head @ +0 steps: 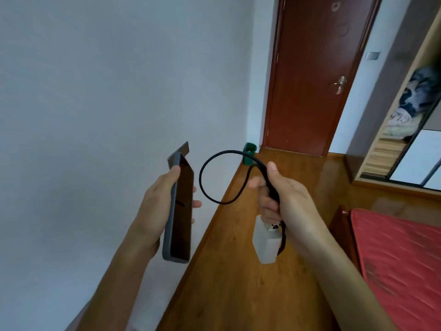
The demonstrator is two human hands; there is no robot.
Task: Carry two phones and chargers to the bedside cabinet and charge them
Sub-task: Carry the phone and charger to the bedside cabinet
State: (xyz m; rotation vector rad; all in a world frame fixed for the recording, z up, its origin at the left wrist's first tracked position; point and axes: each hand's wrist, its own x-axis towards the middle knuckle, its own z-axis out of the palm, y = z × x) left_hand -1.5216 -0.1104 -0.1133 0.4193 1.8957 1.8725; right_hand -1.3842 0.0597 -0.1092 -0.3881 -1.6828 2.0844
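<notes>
Our left hand [157, 206] is curled round a grey-edged, dark-screened flat phone [182, 211], held upright. The corner of a second thin phone [182, 149] shows behind its top. Our right hand [291, 201] is fisted on a looped black cable [201, 182], and a white plastic charger block [266, 247] hangs below the fist. All are carried above the brown wooden floor [238, 283].

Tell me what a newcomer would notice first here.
The two hands mid-frame draw the eye: the left hand grips stacked phones upright against the pale wall, while the right hand holds a black cable looping leftward, a white charger dangling below it. Behind them, a red-brown door stands at upper right and a red mattress fills the lower right corner.
</notes>
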